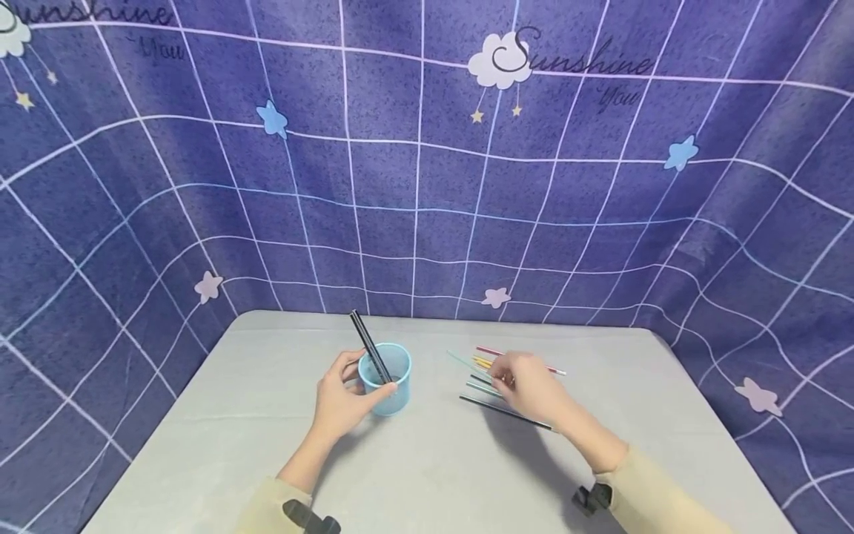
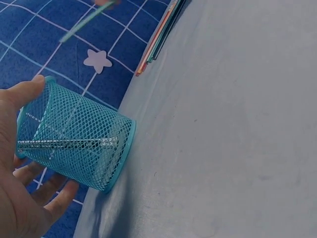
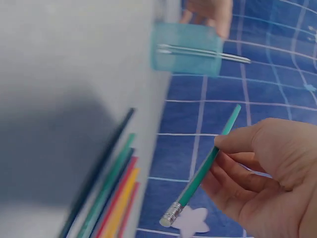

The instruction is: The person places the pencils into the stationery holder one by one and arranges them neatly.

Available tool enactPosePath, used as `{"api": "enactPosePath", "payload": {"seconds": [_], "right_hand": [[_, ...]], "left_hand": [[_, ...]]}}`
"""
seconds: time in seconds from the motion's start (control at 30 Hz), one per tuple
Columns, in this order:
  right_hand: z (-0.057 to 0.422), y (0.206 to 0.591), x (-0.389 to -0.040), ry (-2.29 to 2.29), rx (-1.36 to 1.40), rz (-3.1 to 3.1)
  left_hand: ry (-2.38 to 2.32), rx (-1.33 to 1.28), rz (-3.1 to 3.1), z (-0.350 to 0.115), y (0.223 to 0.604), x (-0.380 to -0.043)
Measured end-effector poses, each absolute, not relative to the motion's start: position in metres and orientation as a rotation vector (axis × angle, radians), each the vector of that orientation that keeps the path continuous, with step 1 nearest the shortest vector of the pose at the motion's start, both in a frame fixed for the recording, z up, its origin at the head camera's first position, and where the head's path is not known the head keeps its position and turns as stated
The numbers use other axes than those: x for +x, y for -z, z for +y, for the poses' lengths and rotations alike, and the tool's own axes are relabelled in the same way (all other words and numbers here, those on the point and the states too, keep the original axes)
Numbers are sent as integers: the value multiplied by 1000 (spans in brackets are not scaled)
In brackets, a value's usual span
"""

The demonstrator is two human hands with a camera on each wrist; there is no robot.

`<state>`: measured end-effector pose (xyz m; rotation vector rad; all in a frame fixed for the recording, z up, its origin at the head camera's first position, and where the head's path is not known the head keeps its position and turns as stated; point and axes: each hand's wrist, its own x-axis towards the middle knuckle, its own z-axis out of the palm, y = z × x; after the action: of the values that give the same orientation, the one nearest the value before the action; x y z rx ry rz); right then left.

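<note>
My left hand [image 1: 342, 404] grips a light blue mesh pencil cup [image 1: 395, 399], thumb on one side of its rim and fingers around the other. Dark pencils [image 1: 368, 343] lean inside the cup, their upper ends sticking out past the rim. To the right, my right hand [image 1: 534, 387] pinches a green pencil [image 3: 199, 174] between thumb and fingers. This pencil has a metal ferrule and a pale eraser at its lower end. In the right wrist view it is held above the table, beside several loose pencils; red, yellow [image 3: 124, 196], green and dark ones lie roughly side by side.
A pale grey table [image 1: 427, 475] carries everything. Behind it and at both sides hangs a blue grid-patterned cloth [image 1: 387, 170] with stars and clouds. A dark pencil [image 1: 505, 412] lies nearest the front of the loose group.
</note>
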<state>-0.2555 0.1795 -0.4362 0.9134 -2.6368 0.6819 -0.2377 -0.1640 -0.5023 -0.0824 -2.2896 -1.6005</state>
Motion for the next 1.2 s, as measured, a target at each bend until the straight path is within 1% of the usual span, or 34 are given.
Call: {"api": "enactPosePath", "payload": {"seconds": [0.2, 0.47, 0.6, 0.73, 1.0, 1.2], "right_hand": [[164, 409, -271, -858, 815, -2619], [131, 385, -277, -1188, 752, -2483], [119, 385, -277, -1430, 738, -2395], [104, 385, -276, -1537, 758, -2306], [65, 389, -284, -1538, 868, -2261], [41, 400, -292, -1460, 898, -2329]], "left_hand": [[1563, -84, -2304, -166, 501, -241], [1589, -68, -2300, -166, 500, -238], [1611, -76, -2297, -162, 501, -239], [1598, -61, -2310, -162, 503, -238], [1567, -64, -2310, -166, 503, -237], [1586, -60, -2303, -167, 503, -237]]}}
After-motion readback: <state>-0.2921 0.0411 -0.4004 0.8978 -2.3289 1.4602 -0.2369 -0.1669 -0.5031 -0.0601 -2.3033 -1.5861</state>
